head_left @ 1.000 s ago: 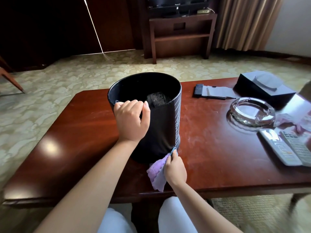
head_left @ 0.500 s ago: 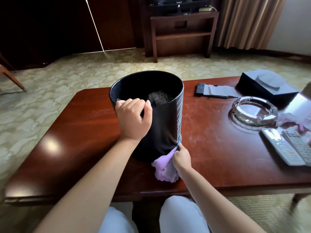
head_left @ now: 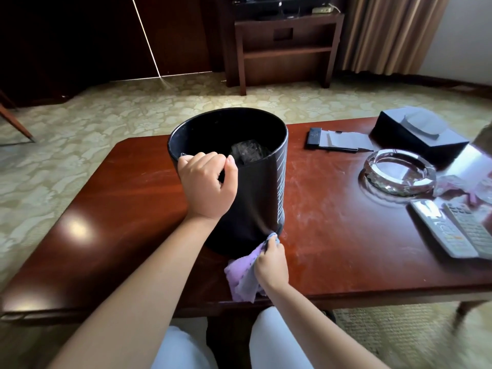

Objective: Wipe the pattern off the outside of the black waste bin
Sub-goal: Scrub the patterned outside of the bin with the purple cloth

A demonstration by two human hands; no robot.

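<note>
Head view: black waste bin (head_left: 255,198) stands upright on wooden counter (head_left: 346,249), near its middle. Left hand (head_left: 206,186) curled over near rim, gripping it, thumb outside. Right hand (head_left: 271,263) clenched around purple cloth (head_left: 241,279), pressing a cloth corner to bin's lower right wall, just below white line pattern (head_left: 281,182). 2 remotes (head_left: 452,230) and glass ashtray (head_left: 399,173) well apart, right.

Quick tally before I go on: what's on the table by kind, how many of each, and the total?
Waste bin: 1
Purple cloth: 1
Glass ashtray: 1
Remote controls: 2
Dark box: 1
Notepad with pen: 1
Crumpled wrapper, partly cut off at the frame edge: 1
Total: 8
</note>
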